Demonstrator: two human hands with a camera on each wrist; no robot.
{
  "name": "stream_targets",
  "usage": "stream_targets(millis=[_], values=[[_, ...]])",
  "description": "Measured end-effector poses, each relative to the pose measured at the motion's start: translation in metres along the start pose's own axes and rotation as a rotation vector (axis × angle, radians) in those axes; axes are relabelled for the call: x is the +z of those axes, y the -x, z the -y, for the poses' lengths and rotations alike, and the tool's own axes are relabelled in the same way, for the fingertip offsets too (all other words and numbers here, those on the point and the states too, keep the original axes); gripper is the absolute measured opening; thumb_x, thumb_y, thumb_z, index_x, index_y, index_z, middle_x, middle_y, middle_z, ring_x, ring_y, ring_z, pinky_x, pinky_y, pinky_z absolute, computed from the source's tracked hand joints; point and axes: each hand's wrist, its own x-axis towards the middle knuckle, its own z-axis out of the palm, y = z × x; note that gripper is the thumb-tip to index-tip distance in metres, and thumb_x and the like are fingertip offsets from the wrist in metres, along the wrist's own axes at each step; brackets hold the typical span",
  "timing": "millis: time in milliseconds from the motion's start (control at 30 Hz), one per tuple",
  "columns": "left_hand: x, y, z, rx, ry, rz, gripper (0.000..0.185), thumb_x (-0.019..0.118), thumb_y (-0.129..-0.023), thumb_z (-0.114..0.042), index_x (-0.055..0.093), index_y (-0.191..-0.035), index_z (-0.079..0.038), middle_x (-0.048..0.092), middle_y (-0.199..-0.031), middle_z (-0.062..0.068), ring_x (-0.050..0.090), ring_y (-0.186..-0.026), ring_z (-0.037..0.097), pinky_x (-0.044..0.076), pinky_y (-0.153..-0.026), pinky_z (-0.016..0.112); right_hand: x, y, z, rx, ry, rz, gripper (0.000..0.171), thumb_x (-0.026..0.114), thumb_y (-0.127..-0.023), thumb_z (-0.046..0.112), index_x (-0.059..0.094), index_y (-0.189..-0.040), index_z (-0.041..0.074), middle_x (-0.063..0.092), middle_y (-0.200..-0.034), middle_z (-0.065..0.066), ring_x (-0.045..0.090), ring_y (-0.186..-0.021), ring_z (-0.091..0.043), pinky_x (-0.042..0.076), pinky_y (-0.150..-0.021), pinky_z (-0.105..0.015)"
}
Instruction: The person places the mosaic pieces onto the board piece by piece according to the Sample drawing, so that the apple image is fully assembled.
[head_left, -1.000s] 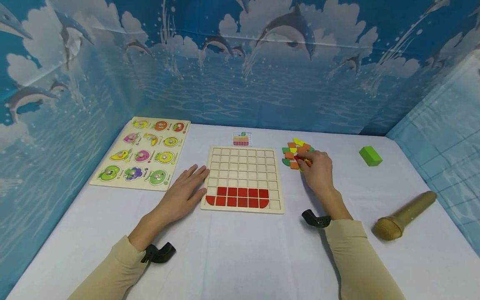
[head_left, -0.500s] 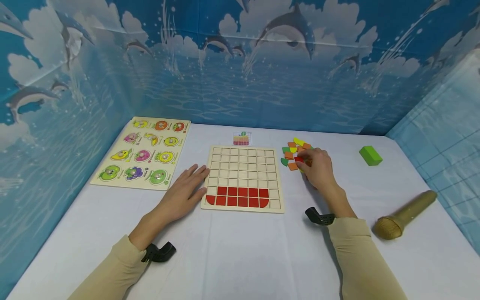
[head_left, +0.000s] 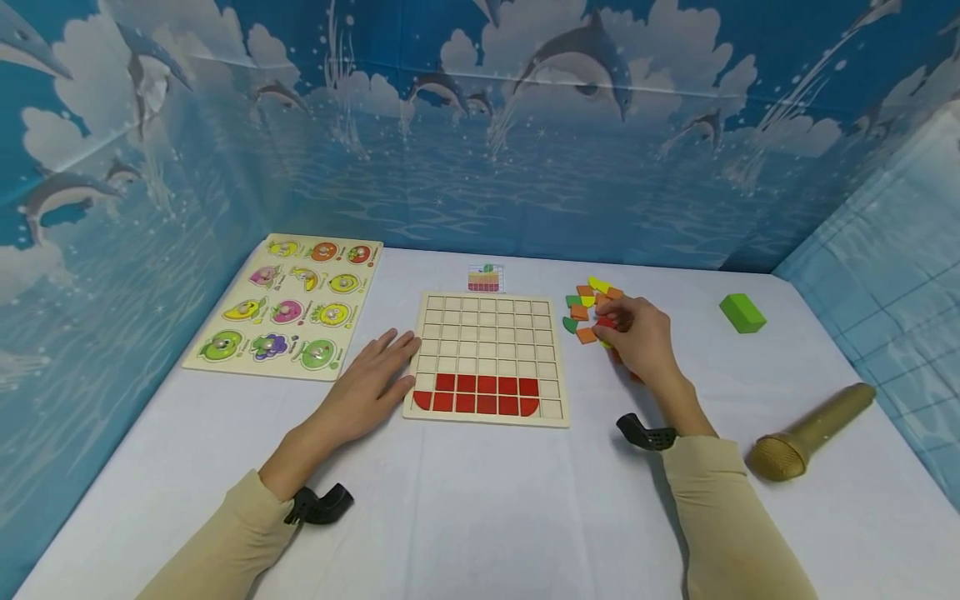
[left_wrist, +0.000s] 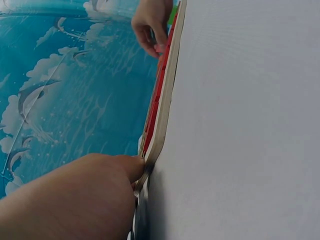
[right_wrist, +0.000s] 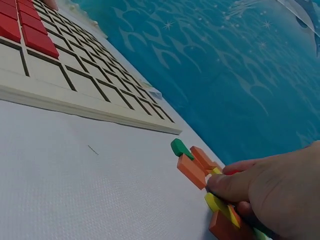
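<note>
A wooden grid board (head_left: 486, 333) lies in the middle of the table, with red tiles (head_left: 476, 394) filling its two nearest rows. My left hand (head_left: 371, 379) rests flat and open on the table, fingertips against the board's left edge (left_wrist: 160, 115). To the right of the board lies a loose pile of orange, yellow, green and red tiles (head_left: 587, 310). My right hand (head_left: 637, 337) sits on that pile, thumb and fingers curled on a red tile (head_left: 606, 322). In the right wrist view the thumb (right_wrist: 230, 185) presses among orange tiles (right_wrist: 192, 170), and most of the red tile is hidden.
A fruit peg puzzle (head_left: 288, 304) lies at the left. A small pattern card (head_left: 484, 277) sits behind the board. A green block (head_left: 742, 312) and a golden microphone (head_left: 810, 432) lie at the right. Blue dolphin backdrop walls close in the table.
My right hand has shifted slightly right and back over the pile, drawing the red tile with it. The left hand and the board have stayed put.
</note>
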Motion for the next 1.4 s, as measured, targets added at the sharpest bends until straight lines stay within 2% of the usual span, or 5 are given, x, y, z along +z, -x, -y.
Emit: stream_targets(millis=[200, 333, 600, 1000, 1400], values=[[0.001, 0.0, 0.0, -0.001, 0.004, -0.001, 0.062, 0.059, -0.108, -0.029, 0.039, -0.164, -0.011, 0.036, -0.171, 0.008, 0.019, -0.164, 0.032, 0.014, -0.134, 0.051, -0.004, 0.002, 0.006, -0.047, -0.078, -0.029, 0.028, 0.077, -0.098, 0.015, 0.075, -0.124, 0.006, 0.073, -0.118, -0.018, 0.071, -0.101, -0.033, 0.055, -0.084, -0.033], [0.002, -0.001, 0.0, 0.002, 0.002, 0.001, 0.062, 0.059, -0.108, -0.029, 0.039, -0.164, -0.011, 0.035, -0.171, 0.008, 0.018, -0.164, 0.031, 0.014, -0.134, 0.051, -0.002, 0.003, 0.019, -0.074, -0.121, -0.029, 0.027, 0.076, -0.099, 0.013, 0.076, -0.125, 0.006, 0.076, -0.119, -0.016, 0.074, -0.104, -0.031, 0.061, -0.089, -0.03], [0.004, -0.002, 0.0, 0.014, -0.005, -0.001, 0.062, 0.059, -0.108, -0.029, 0.039, -0.164, -0.011, 0.035, -0.171, 0.007, 0.018, -0.164, 0.032, 0.014, -0.134, 0.052, 0.015, 0.011, 0.055, -0.164, -0.184, 0.083, 0.023, 0.076, -0.097, 0.005, 0.077, -0.12, 0.005, 0.077, -0.113, -0.014, 0.075, -0.102, -0.028, 0.064, -0.093, -0.045], [0.003, -0.001, 0.001, 0.011, -0.012, -0.002, 0.063, 0.059, -0.108, -0.029, 0.038, -0.164, -0.011, 0.035, -0.172, 0.008, 0.018, -0.164, 0.032, 0.014, -0.134, 0.052, 0.049, 0.038, 0.096, -0.242, -0.239, 0.212, 0.021, 0.078, -0.095, 0.008, 0.081, -0.116, 0.009, 0.077, -0.118, -0.009, 0.073, -0.107, -0.025, 0.064, -0.093, -0.041], [0.003, -0.001, 0.005, 0.01, -0.008, -0.004, 0.063, 0.059, -0.107, -0.028, 0.038, -0.165, -0.011, 0.034, -0.172, 0.008, 0.017, -0.164, 0.033, 0.014, -0.134, 0.054, 0.084, 0.053, 0.135, -0.268, -0.301, 0.282, 0.02, 0.079, -0.096, 0.012, 0.081, -0.115, 0.013, 0.078, -0.115, -0.002, 0.074, -0.094, -0.014, 0.064, -0.089, -0.029]])
